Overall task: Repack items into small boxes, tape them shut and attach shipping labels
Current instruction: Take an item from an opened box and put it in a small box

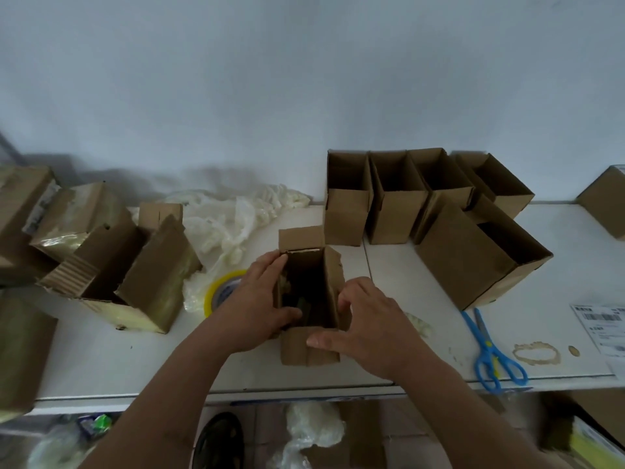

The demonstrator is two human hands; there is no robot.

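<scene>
Bare forearms, no sleeves; left grip (252, 308), right grip (367, 328) ungloved.
</scene>
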